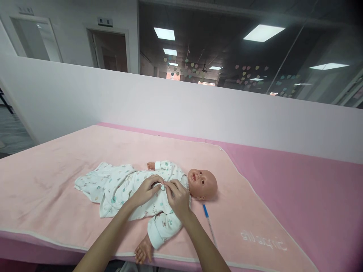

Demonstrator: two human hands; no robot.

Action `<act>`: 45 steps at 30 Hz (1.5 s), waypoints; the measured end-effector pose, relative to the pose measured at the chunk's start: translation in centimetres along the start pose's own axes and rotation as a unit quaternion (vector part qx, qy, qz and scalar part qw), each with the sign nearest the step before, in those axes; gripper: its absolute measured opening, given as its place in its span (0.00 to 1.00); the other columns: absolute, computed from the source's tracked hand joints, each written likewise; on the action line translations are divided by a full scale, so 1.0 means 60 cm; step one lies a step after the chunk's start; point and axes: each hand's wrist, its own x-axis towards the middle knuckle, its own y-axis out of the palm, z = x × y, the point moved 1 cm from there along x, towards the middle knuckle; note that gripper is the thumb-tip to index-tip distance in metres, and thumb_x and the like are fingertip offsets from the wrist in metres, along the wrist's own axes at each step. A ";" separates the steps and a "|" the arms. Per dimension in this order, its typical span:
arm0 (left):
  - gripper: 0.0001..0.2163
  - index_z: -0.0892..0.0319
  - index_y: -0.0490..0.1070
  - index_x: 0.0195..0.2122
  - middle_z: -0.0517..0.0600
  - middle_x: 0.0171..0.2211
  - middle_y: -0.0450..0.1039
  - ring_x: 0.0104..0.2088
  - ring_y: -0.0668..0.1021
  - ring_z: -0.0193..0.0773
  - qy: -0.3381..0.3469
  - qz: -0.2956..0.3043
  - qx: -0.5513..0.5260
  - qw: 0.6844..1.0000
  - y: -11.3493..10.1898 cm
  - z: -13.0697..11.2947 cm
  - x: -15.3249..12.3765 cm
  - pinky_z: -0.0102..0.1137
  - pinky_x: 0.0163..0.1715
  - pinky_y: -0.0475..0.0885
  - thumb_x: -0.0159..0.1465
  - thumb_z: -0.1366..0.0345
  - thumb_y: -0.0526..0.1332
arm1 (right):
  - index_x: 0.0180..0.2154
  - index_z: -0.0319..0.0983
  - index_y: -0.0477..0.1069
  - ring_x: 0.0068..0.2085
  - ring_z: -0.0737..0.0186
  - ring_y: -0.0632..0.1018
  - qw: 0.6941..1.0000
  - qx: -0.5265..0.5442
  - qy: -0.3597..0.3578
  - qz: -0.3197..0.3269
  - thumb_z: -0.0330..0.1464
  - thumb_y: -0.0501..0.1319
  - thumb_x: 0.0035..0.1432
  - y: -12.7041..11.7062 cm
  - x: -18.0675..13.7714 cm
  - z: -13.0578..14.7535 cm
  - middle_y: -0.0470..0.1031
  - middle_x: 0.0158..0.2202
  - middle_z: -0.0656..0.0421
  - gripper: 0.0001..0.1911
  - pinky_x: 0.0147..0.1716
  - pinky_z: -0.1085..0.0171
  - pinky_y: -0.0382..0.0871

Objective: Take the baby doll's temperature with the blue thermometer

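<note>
A baby doll [202,184] lies on its back with its head to the right, dressed in a white printed outfit [119,185]. Over the doll's chest, my left hand [149,190] and my right hand [178,196] meet with fingertips pinched on the front of the outfit. A small round button or snap [162,187] shows between the two hands. Both hands are closed on the cloth there. The doll's near arm, in its sleeve [164,228], stretches toward the table's front edge. Its far hand [151,166] pokes out of the other cuff.
A pen with a blue cap [205,211] lies by the doll's head. Under everything spreads a pink blanket [249,211] with white edging, on a darker pink surface [320,189]. Behind rises a white low wall [181,105], with a large window [227,45] above it.
</note>
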 end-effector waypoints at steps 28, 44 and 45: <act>0.11 0.54 0.71 0.44 0.50 0.42 0.71 0.43 0.72 0.41 0.037 -0.088 0.243 0.965 -0.018 0.015 -0.062 0.35 0.44 0.67 0.61 0.62 0.54 | 0.39 0.39 0.70 0.34 0.64 0.74 0.999 -0.030 0.037 0.009 0.32 0.51 0.59 0.001 0.000 -0.001 0.73 0.34 0.56 0.11 0.32 0.68 0.67; 0.12 0.53 0.68 0.45 0.49 0.44 0.72 0.46 0.73 0.40 0.042 -0.169 0.252 0.952 -0.012 0.028 -0.104 0.37 0.45 0.67 0.65 0.63 0.49 | 0.35 0.42 0.67 0.31 0.67 0.74 0.987 -0.044 0.059 0.145 0.32 0.55 0.55 0.034 0.013 0.068 0.71 0.35 0.64 0.05 0.26 0.69 0.59; 0.12 0.53 0.69 0.45 0.49 0.44 0.72 0.46 0.72 0.40 0.045 -0.169 0.255 0.951 -0.012 0.028 -0.104 0.37 0.45 0.67 0.65 0.63 0.49 | 0.34 0.42 0.67 0.32 0.67 0.74 0.987 -0.032 0.067 0.140 0.32 0.55 0.54 0.033 0.012 0.067 0.71 0.35 0.64 0.04 0.27 0.69 0.60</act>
